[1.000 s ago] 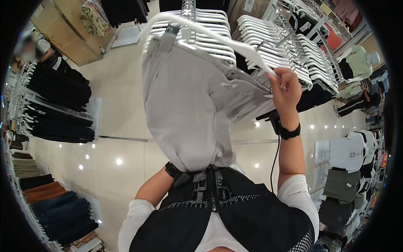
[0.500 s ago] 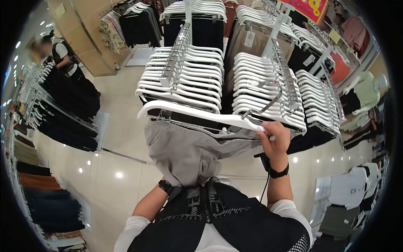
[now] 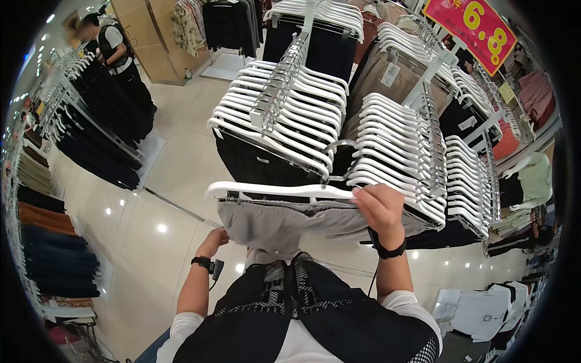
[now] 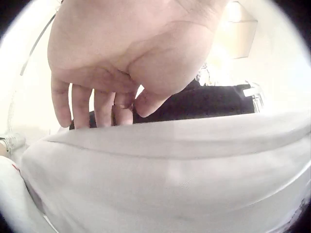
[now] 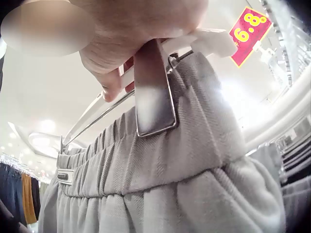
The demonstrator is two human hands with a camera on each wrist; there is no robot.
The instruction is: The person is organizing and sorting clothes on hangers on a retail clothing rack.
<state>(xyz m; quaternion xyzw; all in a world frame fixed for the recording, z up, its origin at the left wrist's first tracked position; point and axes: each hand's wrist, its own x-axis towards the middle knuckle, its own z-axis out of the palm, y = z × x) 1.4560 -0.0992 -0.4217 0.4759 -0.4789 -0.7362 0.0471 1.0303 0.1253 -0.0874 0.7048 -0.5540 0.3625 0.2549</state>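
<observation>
At frame centre the right hand (image 3: 378, 209) curls round the right end of a white plastic clip hanger (image 3: 272, 191) carrying pale grey elastic-waisted trousers (image 3: 272, 224), while the left hand (image 3: 213, 241), fingers loose and nearly straight, touches the cloth's lower left edge. Glossy cream floor tiles (image 3: 157, 199) with lamp reflections lie below; chrome racks of white hangers (image 3: 290, 115) fill the upper centre, a red price sign (image 3: 478, 27) the upper right

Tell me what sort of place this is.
Most likely a clothing shop: racks crowded with white hangers and dark garments, a red price sign reading 6.8, and the right hand holding grey trousers clipped to a hanger.
</observation>
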